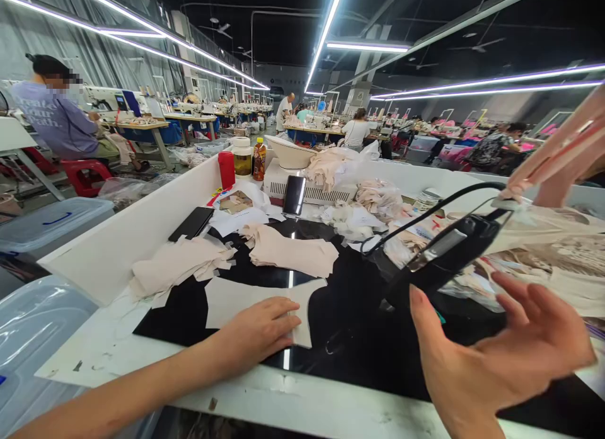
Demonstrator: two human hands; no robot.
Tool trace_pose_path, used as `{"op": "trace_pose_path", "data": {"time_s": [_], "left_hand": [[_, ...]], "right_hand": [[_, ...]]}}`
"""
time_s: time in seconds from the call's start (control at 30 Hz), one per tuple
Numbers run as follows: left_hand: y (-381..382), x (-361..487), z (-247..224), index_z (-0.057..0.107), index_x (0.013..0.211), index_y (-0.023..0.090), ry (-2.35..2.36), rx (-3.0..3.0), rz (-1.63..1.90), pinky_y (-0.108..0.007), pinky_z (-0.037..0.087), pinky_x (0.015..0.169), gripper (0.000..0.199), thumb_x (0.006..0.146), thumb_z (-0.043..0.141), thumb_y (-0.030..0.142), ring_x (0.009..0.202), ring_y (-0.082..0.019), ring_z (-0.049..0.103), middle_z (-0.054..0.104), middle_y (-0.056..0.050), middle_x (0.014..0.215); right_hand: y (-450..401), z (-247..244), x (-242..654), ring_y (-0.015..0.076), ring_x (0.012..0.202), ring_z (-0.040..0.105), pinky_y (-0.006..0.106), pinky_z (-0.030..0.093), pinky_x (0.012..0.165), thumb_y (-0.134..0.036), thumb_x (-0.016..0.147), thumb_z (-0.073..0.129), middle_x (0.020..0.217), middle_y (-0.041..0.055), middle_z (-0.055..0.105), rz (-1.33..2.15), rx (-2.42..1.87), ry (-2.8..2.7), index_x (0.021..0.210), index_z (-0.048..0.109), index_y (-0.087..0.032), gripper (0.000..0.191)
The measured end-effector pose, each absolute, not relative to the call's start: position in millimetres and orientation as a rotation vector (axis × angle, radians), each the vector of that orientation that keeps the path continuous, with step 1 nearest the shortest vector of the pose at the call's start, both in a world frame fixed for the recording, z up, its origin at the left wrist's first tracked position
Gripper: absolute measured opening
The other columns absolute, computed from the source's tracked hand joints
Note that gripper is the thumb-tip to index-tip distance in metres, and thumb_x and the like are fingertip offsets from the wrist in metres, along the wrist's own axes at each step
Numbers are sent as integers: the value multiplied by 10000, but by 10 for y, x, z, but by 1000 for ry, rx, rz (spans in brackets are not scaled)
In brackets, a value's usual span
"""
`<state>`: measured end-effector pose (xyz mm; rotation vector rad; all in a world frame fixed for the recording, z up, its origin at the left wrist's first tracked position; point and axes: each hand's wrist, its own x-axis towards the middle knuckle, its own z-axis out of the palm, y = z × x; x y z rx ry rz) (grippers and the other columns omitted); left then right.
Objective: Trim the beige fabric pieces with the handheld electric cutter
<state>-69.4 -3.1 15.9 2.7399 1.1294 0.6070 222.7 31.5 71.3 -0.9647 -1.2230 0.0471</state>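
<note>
My left hand lies with its fingers stretched out on a pale, curved-edge cut piece. That piece rests flat on a shiny black board; whether it is paper or cloth I cannot tell. My right hand is open at the right, thumb and fingers spread, holding nothing. Just beyond its thumb hangs a black corded hand tool, tied up by pinkish cloth strips. Contact between thumb and tool is unclear. Two stacks of cream fabric pieces, a middle stack and a left stack, lie past my left hand.
Low white walls edge the table. A dark phone, another phone, a red container, a jar and a bottle stand toward the back. Fabric heaps crowd the right. Other people work at sewing machines beyond.
</note>
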Motion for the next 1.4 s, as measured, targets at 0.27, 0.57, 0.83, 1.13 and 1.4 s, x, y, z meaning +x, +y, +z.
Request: {"op": "trace_pose_path", "data": {"time_s": [0.27,0.57,0.83,1.13,1.4], "left_hand": [[63,-484,160,656,946,154,850,3078,446,-313,536,889,78,1024,654,144,904,-199,656,701,-47,920],[36,-398,95,613,826,170,919,3094,415,-315,497,717,223,971,584,4,763,-196,599,634,-42,805],[24,-355,97,661,893,176,1137,2660,537,-296,497,813,150,1016,586,135,877,-194,648,686,-41,914],[39,-353,100,679,884,171,1154,2540,563,-280,467,803,120,961,628,93,867,-186,643,699,-31,902],[34,-353,139,702,897,162,1145,2534,543,-273,469,783,93,951,672,92,853,-186,649,705,-25,901]], "right_hand": [[717,836,1959,260,958,709,480,543,961,-503,774,862,1114,79,719,528,-1026,-1165,1296,593,-228,648],[400,830,1625,168,668,639,361,552,709,-402,772,881,855,-14,674,571,-960,-1234,1101,595,-251,461],[151,666,1417,133,605,634,305,565,595,-263,835,827,807,-56,652,905,-734,-1062,1224,532,-293,489],[159,627,1340,132,615,639,313,577,607,-267,864,803,808,-50,661,907,-674,-1057,1205,526,-290,441],[181,612,1319,135,598,640,309,573,576,-249,860,804,798,-50,668,885,-655,-1071,1192,528,-282,433]]}}
